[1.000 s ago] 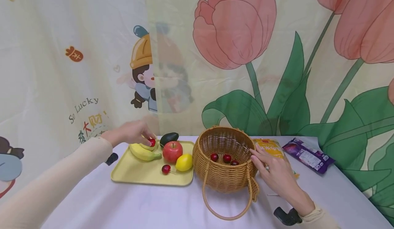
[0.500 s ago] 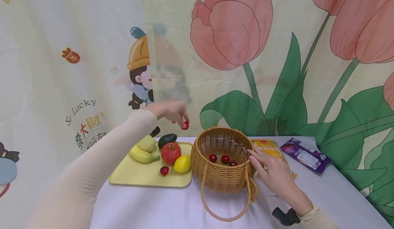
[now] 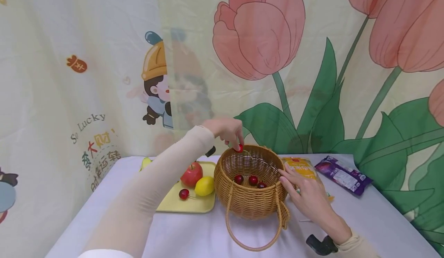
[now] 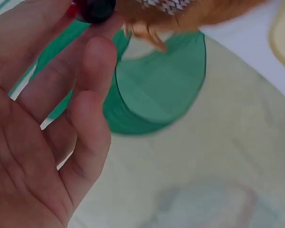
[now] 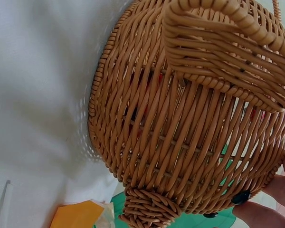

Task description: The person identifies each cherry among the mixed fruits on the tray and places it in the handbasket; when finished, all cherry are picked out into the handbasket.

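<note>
My left hand [image 3: 229, 130] pinches a dark red cherry [image 3: 239, 148] by its fingertips, over the back left rim of a wicker basket [image 3: 249, 202]. In the left wrist view the same cherry [image 4: 96, 9] sits at the top edge, against the fingers. Inside the basket lie several cherries [image 3: 253, 180]. My right hand [image 3: 308, 198] rests its fingers on the basket's right rim; the right wrist view shows its fingertips [image 5: 261, 214] against the weave. Another cherry [image 3: 184, 194] with a stem lies on a yellow tray [image 3: 187, 208].
On the tray are a red apple [image 3: 192, 174] and a lemon [image 3: 205, 186]; the left sleeve hides much of its left part. An orange packet [image 3: 300, 167] and a purple packet [image 3: 343, 175] lie right of the basket. The basket's handle [image 3: 254, 248] hangs toward the front.
My left hand has lifted the cherry from the tray's back and carried it right, over the basket's rim. My right hand has stayed on the basket.
</note>
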The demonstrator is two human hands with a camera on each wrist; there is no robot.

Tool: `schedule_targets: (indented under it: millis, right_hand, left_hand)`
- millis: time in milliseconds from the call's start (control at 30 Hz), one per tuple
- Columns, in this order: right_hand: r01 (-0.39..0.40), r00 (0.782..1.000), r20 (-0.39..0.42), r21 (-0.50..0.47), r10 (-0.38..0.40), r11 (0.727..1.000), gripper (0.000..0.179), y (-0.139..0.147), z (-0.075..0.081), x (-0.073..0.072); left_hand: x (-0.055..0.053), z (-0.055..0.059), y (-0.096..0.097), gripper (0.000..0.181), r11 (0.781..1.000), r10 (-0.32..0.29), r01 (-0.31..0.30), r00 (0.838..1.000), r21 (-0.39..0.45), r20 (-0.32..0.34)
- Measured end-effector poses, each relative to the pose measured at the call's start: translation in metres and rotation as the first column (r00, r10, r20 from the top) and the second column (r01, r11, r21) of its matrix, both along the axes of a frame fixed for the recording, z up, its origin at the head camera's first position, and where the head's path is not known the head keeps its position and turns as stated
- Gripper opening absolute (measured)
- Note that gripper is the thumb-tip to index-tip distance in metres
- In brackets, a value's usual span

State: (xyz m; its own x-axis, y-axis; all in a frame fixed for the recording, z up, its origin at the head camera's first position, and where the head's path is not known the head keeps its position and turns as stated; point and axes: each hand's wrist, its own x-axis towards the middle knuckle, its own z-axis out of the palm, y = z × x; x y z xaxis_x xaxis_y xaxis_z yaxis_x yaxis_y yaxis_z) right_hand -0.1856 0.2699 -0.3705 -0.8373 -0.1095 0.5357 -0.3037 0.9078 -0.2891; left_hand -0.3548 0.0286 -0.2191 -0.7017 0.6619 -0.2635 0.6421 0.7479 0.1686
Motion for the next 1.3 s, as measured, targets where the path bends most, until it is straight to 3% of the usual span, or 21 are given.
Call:
schedule_targets:
  millis: [267,467,700,1300]
  right_hand:
    - [-0.011,1.000,0.002,-0.009,0.011,1.000,0.039,0.000,0.000,0.000]
    - [-0.008,1.000,0.015,-0.015,0.008,1.000,0.038,0.000,0.000,0.000]
    - [-0.004,1.000,0.024,-0.025,0.005,1.000,0.039,-0.001,0.000,0.000]
    - [0.002,1.000,0.029,-0.018,-0.001,1.000,0.038,-0.002,0.003,0.002]
  left_hand:
    - [0.009,-0.024,0.033,0.025,0.997,-0.050,0.050,0.999,0.052,0.001]
    - [0.008,-0.055,0.053,0.021,0.995,-0.087,0.088,0.995,0.039,-0.039]
    - [0.007,-0.087,0.061,0.017,0.990,-0.138,0.139,0.990,0.029,-0.024]
    - [0.008,-0.092,0.063,0.029,0.984,-0.166,0.167,0.986,0.058,-0.033]
